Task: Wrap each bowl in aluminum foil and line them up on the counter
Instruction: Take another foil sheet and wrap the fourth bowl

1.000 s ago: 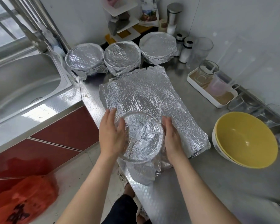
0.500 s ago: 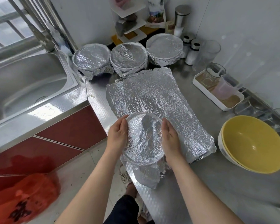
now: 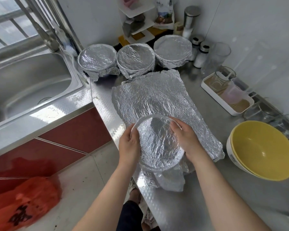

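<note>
1. L hand [image 3: 129, 145] and R hand [image 3: 188, 140] are both on the bowl [image 3: 158, 144]. Each grip is closed on the foil-covered rim from opposite sides, fingers curled over the edge.
2. Bowl is just inside the table's [image 3: 207, 189] left edge, near the person. Can't tell if it's resting or lifted. Crumpled foil tail lies under it on the near side.
3. Sheet [image 3: 157, 100] lies flat behind the bowl, its far edge just beside the wrapped bowls [image 3: 134, 58].
4. Room to move: bare table right of the sheet and along the near side. Sink [image 3: 23, 84] bounds the left-back corner. Tray [image 3: 227, 97] and yellow bowls [image 3: 260, 150] crowd the right.
5. Count: 3 wrapped bowls in a back row, 1 bowl in hand, 2 yellow bowls nested, 1 sheet, 1 tray.
</note>
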